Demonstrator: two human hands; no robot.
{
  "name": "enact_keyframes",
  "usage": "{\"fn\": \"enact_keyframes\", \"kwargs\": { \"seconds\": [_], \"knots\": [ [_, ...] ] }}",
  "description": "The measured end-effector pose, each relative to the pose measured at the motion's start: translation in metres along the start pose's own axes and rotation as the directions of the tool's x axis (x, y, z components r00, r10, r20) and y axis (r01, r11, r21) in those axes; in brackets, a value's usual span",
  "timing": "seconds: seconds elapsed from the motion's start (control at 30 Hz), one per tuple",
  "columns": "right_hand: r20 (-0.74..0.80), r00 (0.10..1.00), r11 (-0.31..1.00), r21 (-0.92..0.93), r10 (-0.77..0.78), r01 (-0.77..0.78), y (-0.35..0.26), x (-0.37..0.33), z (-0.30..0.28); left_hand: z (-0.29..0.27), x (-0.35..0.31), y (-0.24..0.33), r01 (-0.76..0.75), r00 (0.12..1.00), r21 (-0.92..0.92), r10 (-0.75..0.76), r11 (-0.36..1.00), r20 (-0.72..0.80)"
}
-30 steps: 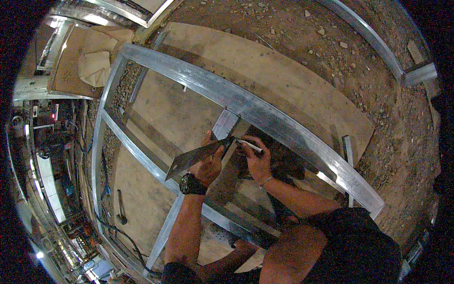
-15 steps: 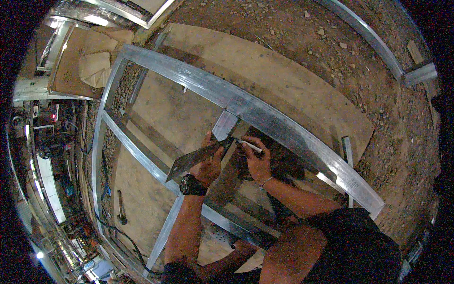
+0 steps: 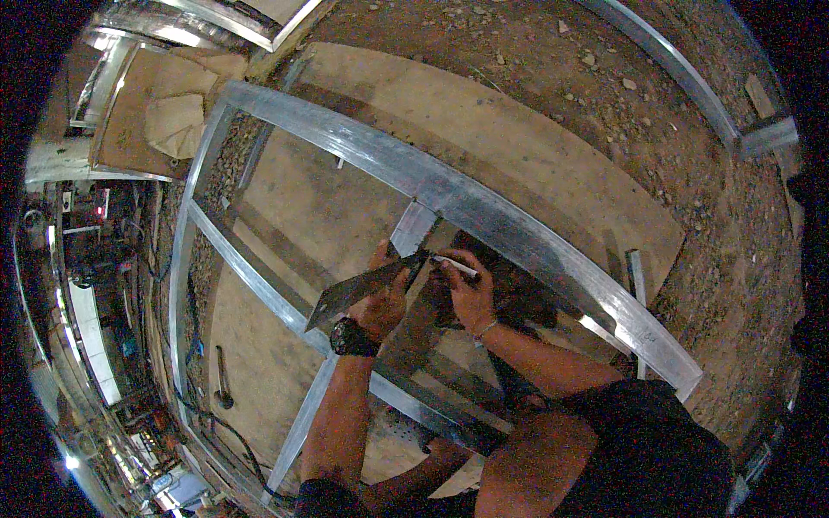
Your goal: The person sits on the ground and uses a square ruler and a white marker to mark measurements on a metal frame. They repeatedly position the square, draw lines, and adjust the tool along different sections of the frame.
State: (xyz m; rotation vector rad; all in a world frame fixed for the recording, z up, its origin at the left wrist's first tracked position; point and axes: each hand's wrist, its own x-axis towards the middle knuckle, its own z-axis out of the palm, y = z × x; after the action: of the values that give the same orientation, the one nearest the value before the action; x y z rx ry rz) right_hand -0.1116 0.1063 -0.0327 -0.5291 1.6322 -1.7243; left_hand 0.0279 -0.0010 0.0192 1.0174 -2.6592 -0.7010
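Item 1: a flat, dark metal plate (image 3: 356,292) lies slantwise across a short crossbar (image 3: 413,226) of a silvery metal frame (image 3: 345,142), below the joint where that bar meets the long upper rail. The left hand (image 3: 380,309) is clamped on the plate, thumb on the near side. Item 2: a slim white pen (image 3: 458,264) is pinched in the right hand (image 3: 471,292), its tip close by the plate's dark right end; contact with metal cannot be determined. The 2 hands are near each other but apart. A dark watch (image 3: 352,337) is on the left wrist, a thin bracelet (image 3: 487,329) on the right. Beneath the frame lies a tan board (image 3: 501,121). A hammer-like tool (image 3: 222,380) rests at lower left, near a dark cable (image 3: 233,434). Beyond the board: stony brown ground (image 3: 639,52), with another metal frame corner (image 3: 768,136) at upper right.
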Motion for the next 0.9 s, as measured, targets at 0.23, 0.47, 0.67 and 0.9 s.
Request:
{"fn": "enact_keyframes", "kwargs": {
  "seconds": [0.23, 0.47, 0.67, 0.9],
  "knots": [
    [0.040, 0.999, 0.998, 0.065, 0.004, -0.007, -0.012, 0.002, -0.001, 0.006, 0.002, 0.002, -0.032, 0.997, -0.039, 0.029, 0.999, -0.074],
    [0.104, 0.984, 0.982, 0.111, 0.143, -0.154, -0.064, 0.000, -0.009, 0.000, 0.004, 0.008, 0.055, 0.997, -0.097, -0.049, 0.994, 0.054],
    [-0.010, 0.981, 0.959, 0.216, 0.193, -0.186, -0.075, 0.003, -0.022, -0.004, 0.006, 0.011, 0.108, 0.994, -0.154, -0.103, 0.982, 0.038],
    [-0.052, 0.983, 0.963, 0.213, 0.178, -0.163, -0.053, 0.004, -0.030, -0.003, 0.006, 0.008, 0.219, 0.973, -0.163, -0.202, 0.962, 0.112]
  ]
}}
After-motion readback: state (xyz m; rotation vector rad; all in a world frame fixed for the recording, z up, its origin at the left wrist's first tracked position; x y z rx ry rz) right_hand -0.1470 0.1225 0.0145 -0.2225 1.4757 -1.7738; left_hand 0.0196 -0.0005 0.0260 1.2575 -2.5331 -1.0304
